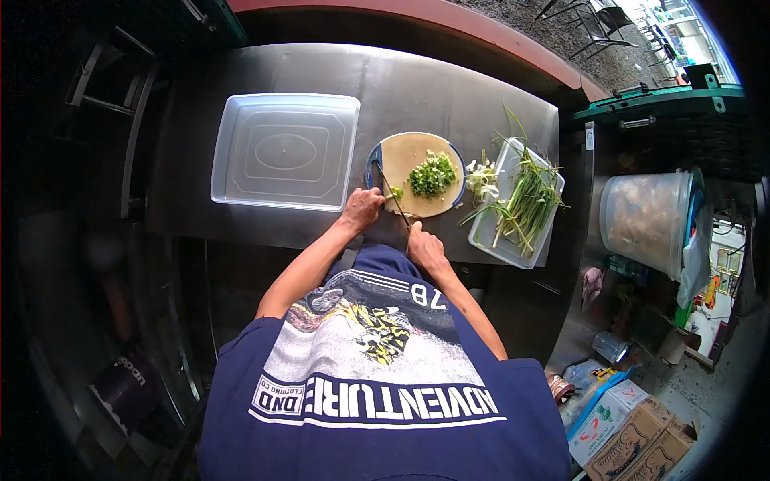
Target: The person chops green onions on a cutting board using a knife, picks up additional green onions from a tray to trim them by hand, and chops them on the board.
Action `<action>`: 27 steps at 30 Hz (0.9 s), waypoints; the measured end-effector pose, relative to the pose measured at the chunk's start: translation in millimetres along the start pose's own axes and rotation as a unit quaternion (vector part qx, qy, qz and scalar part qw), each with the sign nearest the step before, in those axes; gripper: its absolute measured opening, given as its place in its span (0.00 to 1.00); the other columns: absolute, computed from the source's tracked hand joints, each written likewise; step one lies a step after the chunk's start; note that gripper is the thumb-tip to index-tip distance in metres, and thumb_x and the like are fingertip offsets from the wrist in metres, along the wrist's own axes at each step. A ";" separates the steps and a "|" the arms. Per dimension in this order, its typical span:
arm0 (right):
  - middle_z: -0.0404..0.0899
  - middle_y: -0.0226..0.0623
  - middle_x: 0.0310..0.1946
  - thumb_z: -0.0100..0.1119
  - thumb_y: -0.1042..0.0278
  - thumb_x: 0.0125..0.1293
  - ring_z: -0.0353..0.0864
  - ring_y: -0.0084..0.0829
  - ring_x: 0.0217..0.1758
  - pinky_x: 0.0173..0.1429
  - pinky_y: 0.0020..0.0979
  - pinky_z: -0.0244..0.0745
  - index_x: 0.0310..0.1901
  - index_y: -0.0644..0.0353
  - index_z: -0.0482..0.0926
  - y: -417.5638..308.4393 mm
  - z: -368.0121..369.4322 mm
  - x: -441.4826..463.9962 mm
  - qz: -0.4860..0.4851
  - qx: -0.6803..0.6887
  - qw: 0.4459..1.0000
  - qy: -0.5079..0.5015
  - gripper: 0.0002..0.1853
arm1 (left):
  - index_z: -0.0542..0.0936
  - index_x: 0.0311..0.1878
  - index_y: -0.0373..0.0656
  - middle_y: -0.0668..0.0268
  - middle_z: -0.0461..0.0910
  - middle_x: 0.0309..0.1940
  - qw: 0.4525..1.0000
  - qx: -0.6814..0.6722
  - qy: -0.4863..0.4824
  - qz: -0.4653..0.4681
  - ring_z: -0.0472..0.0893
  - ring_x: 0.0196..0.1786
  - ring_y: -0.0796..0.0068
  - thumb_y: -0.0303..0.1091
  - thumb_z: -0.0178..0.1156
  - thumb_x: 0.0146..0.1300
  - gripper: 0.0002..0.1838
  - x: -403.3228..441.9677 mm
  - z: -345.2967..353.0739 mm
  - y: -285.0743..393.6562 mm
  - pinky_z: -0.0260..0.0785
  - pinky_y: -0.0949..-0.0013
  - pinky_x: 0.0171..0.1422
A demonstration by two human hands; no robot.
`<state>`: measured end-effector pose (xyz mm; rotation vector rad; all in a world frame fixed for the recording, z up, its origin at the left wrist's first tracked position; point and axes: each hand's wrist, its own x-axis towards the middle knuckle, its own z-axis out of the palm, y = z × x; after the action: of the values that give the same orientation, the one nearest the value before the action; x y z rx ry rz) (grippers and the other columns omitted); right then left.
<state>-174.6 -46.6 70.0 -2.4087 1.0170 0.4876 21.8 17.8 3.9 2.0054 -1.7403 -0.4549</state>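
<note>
A round cutting board (399, 150) with a blue rim carries a pile of chopped green onion (433, 174). My right hand (427, 247) is closed around the handle end of a knife (394, 192), whose blade slants across the board's left side. At the board's lower left edge, my left hand (363, 207) is curled with its fingertips against the blade; what they grip is hidden. Small green onion pieces (396, 192) lie just right of the blade. Whole green onions (525, 199) spread over a white tray (484, 230) on the right, with white root ends (480, 178) beside the board.
A large translucent plastic container (285, 152) stands left on the steel table (385, 80). Past the table's right edge, a clear bucket (644, 213) sits on a lower surface. Cardboard boxes (638, 441) are stacked at the lower right. A red ledge (481, 28) runs behind the table.
</note>
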 end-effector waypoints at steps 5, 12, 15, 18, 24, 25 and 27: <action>0.81 0.59 0.28 0.43 0.70 0.65 0.83 0.56 0.35 0.38 0.51 0.78 0.39 0.66 0.64 0.3 12.0 5.6 -0.006 -0.005 1.000 0.010 0.07 | 0.83 0.29 0.46 0.61 0.76 0.31 1.000 0.008 -0.027 -0.011 0.80 0.36 0.60 0.25 0.56 0.51 0.07 1.3 -7.7 4.5 0.70 0.58 0.42; 0.81 0.60 0.30 0.42 0.72 0.64 0.83 0.57 0.38 0.41 0.49 0.78 0.43 0.68 0.65 -19.3 17.6 46.5 0.025 0.010 0.999 0.043 0.09 | 0.83 0.28 0.46 0.63 0.76 0.31 0.999 0.015 -0.028 -0.001 0.80 0.36 0.62 0.26 0.57 0.51 0.06 1.3 -2.1 2.5 0.70 0.57 0.41; 0.81 0.61 0.30 0.44 0.72 0.63 0.83 0.57 0.38 0.41 0.50 0.78 0.43 0.69 0.65 -16.0 10.2 45.5 0.010 0.016 0.999 0.028 0.10 | 0.84 0.31 0.47 0.64 0.77 0.31 1.000 -0.007 0.001 -0.009 0.80 0.35 0.62 0.25 0.56 0.50 0.09 -2.7 -6.2 4.5 0.70 0.60 0.40; 0.80 0.61 0.30 0.46 0.72 0.62 0.82 0.58 0.38 0.42 0.50 0.78 0.43 0.69 0.65 -11.1 6.4 39.6 -0.004 0.011 1.000 0.014 0.11 | 0.84 0.31 0.47 0.64 0.77 0.31 1.000 0.007 -0.018 -0.010 0.80 0.35 0.62 0.26 0.56 0.50 0.09 -0.5 -2.7 1.6 0.70 0.60 0.40; 0.79 0.64 0.30 0.42 0.72 0.63 0.81 0.61 0.37 0.43 0.56 0.75 0.43 0.69 0.63 -2.8 -2.3 14.7 0.013 0.037 0.999 -0.025 0.10 | 0.84 0.32 0.48 0.64 0.77 0.31 1.000 0.010 -0.015 -0.002 0.80 0.35 0.62 0.25 0.56 0.50 0.09 1.1 -4.6 4.0 0.70 0.59 0.39; 0.79 0.64 0.30 0.42 0.72 0.63 0.81 0.61 0.37 0.43 0.56 0.75 0.43 0.69 0.63 -2.9 -0.5 11.7 0.013 0.037 0.999 -0.026 0.10 | 0.84 0.32 0.48 0.64 0.77 0.31 1.000 0.009 -0.016 -0.003 0.80 0.35 0.62 0.25 0.56 0.50 0.09 1.7 -4.6 4.4 0.70 0.59 0.39; 0.80 0.63 0.31 0.43 0.72 0.65 0.82 0.59 0.38 0.42 0.52 0.77 0.42 0.68 0.65 -4.5 4.6 8.4 0.021 0.039 0.999 -0.011 0.09 | 0.84 0.30 0.47 0.64 0.76 0.30 1.000 -0.003 -0.014 -0.008 0.80 0.34 0.61 0.25 0.57 0.50 0.08 1.7 -3.7 4.6 0.69 0.58 0.40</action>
<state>-166.3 -46.1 63.4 -2.3126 1.0590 0.4780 20.1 16.0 9.6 2.0200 -1.7393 -0.4950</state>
